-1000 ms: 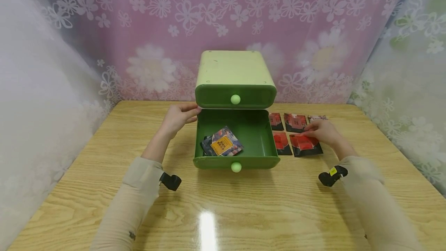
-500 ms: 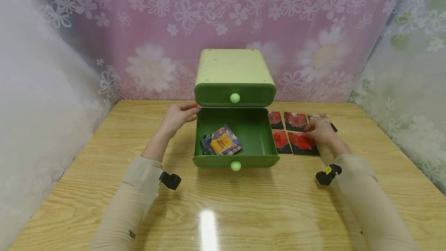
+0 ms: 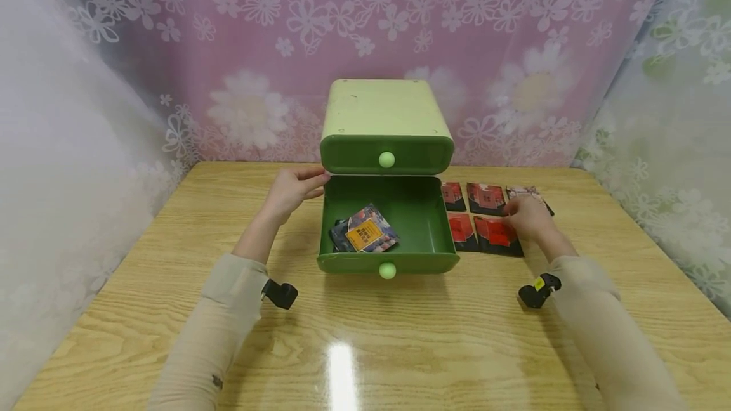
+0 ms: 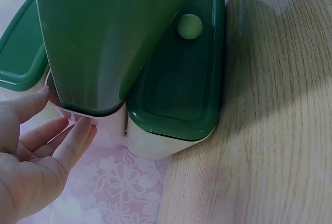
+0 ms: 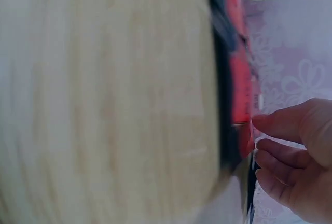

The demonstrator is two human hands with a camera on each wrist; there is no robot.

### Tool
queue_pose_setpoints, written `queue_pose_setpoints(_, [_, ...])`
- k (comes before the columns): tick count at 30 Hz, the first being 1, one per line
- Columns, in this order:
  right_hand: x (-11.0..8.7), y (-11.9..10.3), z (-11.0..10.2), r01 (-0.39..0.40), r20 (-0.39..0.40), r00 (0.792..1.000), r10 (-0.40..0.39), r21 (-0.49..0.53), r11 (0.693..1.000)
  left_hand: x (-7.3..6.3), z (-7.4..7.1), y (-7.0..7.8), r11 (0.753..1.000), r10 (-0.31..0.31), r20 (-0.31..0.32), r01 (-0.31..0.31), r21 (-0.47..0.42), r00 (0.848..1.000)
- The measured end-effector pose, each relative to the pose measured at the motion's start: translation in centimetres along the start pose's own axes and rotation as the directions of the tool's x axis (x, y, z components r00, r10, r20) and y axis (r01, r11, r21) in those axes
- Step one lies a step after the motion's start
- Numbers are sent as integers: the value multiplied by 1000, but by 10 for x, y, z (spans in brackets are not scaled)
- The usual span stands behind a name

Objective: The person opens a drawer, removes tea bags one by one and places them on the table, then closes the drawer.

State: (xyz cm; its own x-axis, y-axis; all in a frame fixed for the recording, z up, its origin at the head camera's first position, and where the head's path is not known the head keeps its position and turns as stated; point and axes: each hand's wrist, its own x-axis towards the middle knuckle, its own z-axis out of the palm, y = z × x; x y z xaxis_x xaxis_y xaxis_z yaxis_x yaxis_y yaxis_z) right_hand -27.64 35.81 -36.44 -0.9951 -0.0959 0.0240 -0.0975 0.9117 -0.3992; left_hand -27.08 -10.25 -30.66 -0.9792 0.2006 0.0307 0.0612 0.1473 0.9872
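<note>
My left hand [image 3: 287, 195] touches the left edge of the small drawer cabinet [image 3: 382, 110], thumb and fingertips at the casing's rim beside the pulled-out green drawer [image 3: 421, 227]. In the left wrist view, its fingers [image 4: 73, 146] are fairly straight against the casing. A dark patterned sachet with a yellow label [image 3: 371, 233] lies in the drawer, over another dark sachet mostly hidden beneath. Right of the cabinet, my right hand [image 3: 528, 215] pinches the upper right edge of a red and black sachet [image 3: 493, 232]. The right wrist view shows thumb and fingertips at its red edge [image 5: 241, 86].
Several more sachets lie around that one, including a red one [image 3: 485, 197] behind and a pale flowered one [image 3: 525, 191] partly behind my right hand. A shut lower drawer [image 4: 176, 84] sits under the open one. A floral curtain [image 3: 257, 49] hangs behind the wooden table [image 3: 400, 347].
My right hand and the red and black sachet have shifted slightly left, close against the neighbouring sachet, uncovering more of the flowered one. My left hand and the drawer stay put.
</note>
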Motion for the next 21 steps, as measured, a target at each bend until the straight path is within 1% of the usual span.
queue_pose_setpoints(3, [-4,-3,-5,-14,-15,1000,14,-6,1000,0,0,0,1000,-4,3,4,6,1000])
queue_pose_setpoints(6, [-7,-6,-12,-9,-32,999,9,-3,1000,0,0,1,1000,-3,5,3,6,1000])
queue_pose_setpoints(9, [-11,-12,-18,14,-37,999,-14,-1,1000,1,-1,1,1000,1,10,-1,8,1000])
queue_pose_setpoints(13, [-16,-25,-27,42,-20,999,-42,3,999,0,-1,1,1000,2,12,-2,10,1000])
queue_pose_setpoints(16, [-19,-36,-32,58,4,998,-58,3,998,0,-1,1,1000,-1,10,1,8,1000])
queue_pose_setpoints(21, [-26,-59,-39,110,51,993,-110,-2,994,-1,-1,0,1000,-7,9,6,11,1000])
